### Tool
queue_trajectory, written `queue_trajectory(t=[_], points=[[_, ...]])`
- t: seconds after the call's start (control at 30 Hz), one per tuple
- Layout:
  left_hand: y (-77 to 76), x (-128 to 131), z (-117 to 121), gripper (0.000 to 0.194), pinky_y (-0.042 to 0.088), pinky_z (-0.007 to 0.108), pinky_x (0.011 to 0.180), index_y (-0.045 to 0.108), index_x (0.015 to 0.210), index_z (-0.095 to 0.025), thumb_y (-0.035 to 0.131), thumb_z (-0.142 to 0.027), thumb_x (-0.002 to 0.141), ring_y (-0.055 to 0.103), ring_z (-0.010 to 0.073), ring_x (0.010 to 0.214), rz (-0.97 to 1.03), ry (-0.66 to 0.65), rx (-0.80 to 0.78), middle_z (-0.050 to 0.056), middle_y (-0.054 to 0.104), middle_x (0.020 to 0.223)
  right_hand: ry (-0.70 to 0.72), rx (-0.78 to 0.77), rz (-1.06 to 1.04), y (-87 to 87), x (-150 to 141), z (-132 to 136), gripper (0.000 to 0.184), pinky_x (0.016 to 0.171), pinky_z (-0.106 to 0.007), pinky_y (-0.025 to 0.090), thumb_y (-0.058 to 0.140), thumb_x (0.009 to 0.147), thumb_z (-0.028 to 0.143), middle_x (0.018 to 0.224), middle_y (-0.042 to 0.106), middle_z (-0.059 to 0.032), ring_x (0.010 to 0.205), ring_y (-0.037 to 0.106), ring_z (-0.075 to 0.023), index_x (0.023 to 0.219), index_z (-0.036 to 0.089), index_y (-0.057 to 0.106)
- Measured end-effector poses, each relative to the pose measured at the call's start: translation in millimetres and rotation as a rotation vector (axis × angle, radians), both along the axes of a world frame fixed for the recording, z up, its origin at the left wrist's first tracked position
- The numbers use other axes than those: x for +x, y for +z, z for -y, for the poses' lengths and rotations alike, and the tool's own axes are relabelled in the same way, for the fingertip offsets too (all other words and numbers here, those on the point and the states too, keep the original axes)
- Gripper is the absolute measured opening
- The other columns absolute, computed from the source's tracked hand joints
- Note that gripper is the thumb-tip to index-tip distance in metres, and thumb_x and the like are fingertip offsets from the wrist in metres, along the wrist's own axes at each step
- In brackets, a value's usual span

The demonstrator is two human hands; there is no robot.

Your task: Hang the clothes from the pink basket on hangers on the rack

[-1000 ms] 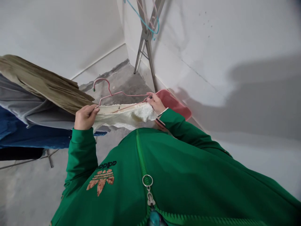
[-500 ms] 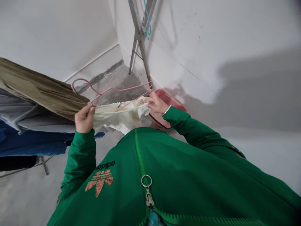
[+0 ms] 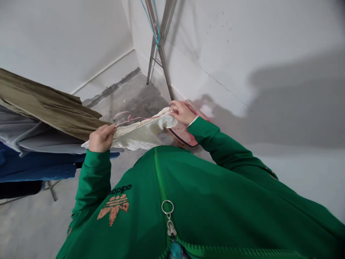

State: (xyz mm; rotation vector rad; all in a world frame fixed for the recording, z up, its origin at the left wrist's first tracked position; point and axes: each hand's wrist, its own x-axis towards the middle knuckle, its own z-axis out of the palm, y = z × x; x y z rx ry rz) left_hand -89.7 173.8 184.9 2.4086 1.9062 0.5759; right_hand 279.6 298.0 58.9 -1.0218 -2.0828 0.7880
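A thin cream-white garment (image 3: pixel 140 135) with a lacy edge is stretched between my two hands; its exact kind I cannot make out. My left hand (image 3: pixel 101 137) is closed on its left end, thumb on top. At the other end my right hand (image 3: pixel 183 112) pinches the upper edge between thumb and fingers. A pink clothes hanger (image 3: pixel 130 118) lies along the top edge, its hook pointing left. Most of the hanger's lower part is hidden inside or behind the cloth.
To the left, olive, grey and blue clothes (image 3: pixel 48 108) hang on a rack. A folding metal stand (image 3: pixel 161 54) with a blue hanger (image 3: pixel 157 34) leans in the corner. Under my right hand sits a pink basin (image 3: pixel 185 135) by the white wall.
The pink hanger has sunk lower and turned, so less of it shows above the cloth. My right hand has shifted slightly right, drawing the garment's edge tauter.
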Motion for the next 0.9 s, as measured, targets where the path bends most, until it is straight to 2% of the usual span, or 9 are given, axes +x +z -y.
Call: queue_trajectory(t=[0.07, 0.13, 0.23, 0.33, 0.47, 0.53, 0.67, 0.8, 0.9], points=[[-3.1, 1.8, 0.3, 0.034, 0.046, 0.027, 0.068, 0.072, 0.105, -0.021, 0.047, -0.041, 0.093, 0.065, 0.0201, 0.079, -0.095, 0.017, 0.008, 0.007, 0.069, 0.084, -0.016, 0.045, 0.008, 5.4, -1.5, 0.2, 0.037, 0.104, -0.054, 0.041, 0.059, 0.085, 0.034, 0.095, 0.070, -0.0098, 0.109, 0.062, -0.0294, 0.116, 0.019, 0.048], [-4.1, 5.5, 0.4, 0.035, 0.043, 0.027, 0.067, 0.072, 0.105, -0.021, 0.045, -0.040, 0.094, 0.064, 0.0199, 0.078, -0.147, 0.105, 0.067, 0.007, 0.067, 0.082, 0.054, 0.066, -0.030, 11.3, -2.8, 5.3, 0.037, 0.102, -0.051, 0.044, 0.058, 0.086, 0.036, 0.093, 0.070, -0.0085, 0.106, 0.064, -0.0275, 0.117, 0.019, 0.049], [-2.5, 10.5, -1.1, 0.035, 0.043, 0.028, 0.070, 0.072, 0.101, -0.020, 0.044, -0.040, 0.095, 0.063, 0.0192, 0.079, -0.069, 0.220, 0.193, 0.008, 0.066, 0.081, 0.191, 0.067, -0.149, 23.5, -2.3, 18.7, 0.045, 0.100, -0.045, 0.048, 0.057, 0.088, 0.041, 0.100, 0.069, -0.0074, 0.104, 0.065, -0.0230, 0.126, 0.019, 0.045], [-0.1, 11.5, -3.7, 0.034, 0.045, 0.029, 0.075, 0.072, 0.099, -0.018, 0.046, -0.041, 0.093, 0.063, 0.0192, 0.080, 0.086, 0.193, 0.239, 0.008, 0.064, 0.082, 0.124, 0.105, -0.180, 38.2, 0.9, 24.0, 0.047, 0.105, -0.044, 0.045, 0.051, 0.092, 0.044, 0.122, 0.063, -0.0122, 0.118, 0.059, -0.0236, 0.132, 0.020, 0.046], [2.2, 9.8, -6.2, 0.031, 0.047, 0.030, 0.076, 0.071, 0.097, -0.019, 0.050, -0.041, 0.091, 0.061, 0.0184, 0.076, 0.155, 0.124, 0.220, 0.007, 0.063, 0.080, 0.042, 0.211, 0.030, 46.5, 2.9, 3.5, 0.051, 0.111, -0.050, 0.038, 0.045, 0.094, 0.047, 0.139, 0.054, -0.0147, 0.130, 0.048, -0.0279, 0.136, 0.018, 0.048], [3.9, 9.2, -6.9, 0.030, 0.047, 0.030, 0.076, 0.071, 0.097, -0.019, 0.050, -0.040, 0.091, 0.061, 0.0179, 0.075, 0.158, 0.103, 0.215, 0.006, 0.062, 0.078, 0.090, 0.254, 0.150, 43.7, 1.9, -10.8, 0.046, 0.110, -0.052, 0.037, 0.047, 0.093, 0.044, 0.135, 0.057, -0.0145, 0.128, 0.049, -0.0291, 0.129, 0.017, 0.056], [8.1, 9.8, -6.9, 0.030, 0.048, 0.030, 0.077, 0.071, 0.097, -0.019, 0.050, -0.039, 0.091, 0.062, 0.0188, 0.077, 0.173, 0.076, 0.206, 0.007, 0.063, 0.079, 0.177, 0.338, 0.300, 38.3, -2.3, -23.4, 0.030, 0.104, -0.051, 0.039, 0.042, 0.095, 0.032, 0.109, 0.070, -0.0123, 0.108, 0.060, -0.0260, 0.101, 0.018, 0.067], [7.8, 15.4, -7.3, 0.034, 0.047, 0.029, 0.073, 0.072, 0.096, -0.018, 0.047, -0.042, 0.092, 0.061, 0.0181, 0.074, 0.149, 0.082, 0.208, 0.008, 0.064, 0.080, 0.207, 0.461, 0.310, 46.3, -15.1, -12.6, 0.036, 0.104, -0.047, 0.038, 0.034, 0.100, 0.037, 0.102, 0.071, -0.0101, 0.102, 0.061, -0.0222, 0.097, 0.018, 0.065], [3.2, 20.1, -10.9, 0.040, 0.046, 0.028, 0.069, 0.073, 0.097, -0.018, 0.044, -0.045, 0.093, 0.059, 0.0171, 0.069, 0.118, 0.072, 0.196, 0.007, 0.063, 0.075, 0.217, 0.469, 0.293, 54.4, -29.4, -1.9, 0.044, 0.094, -0.041, 0.043, 0.029, 0.101, 0.042, 0.097, 0.070, -0.0104, 0.096, 0.061, -0.0220, 0.094, 0.018, 0.065]])
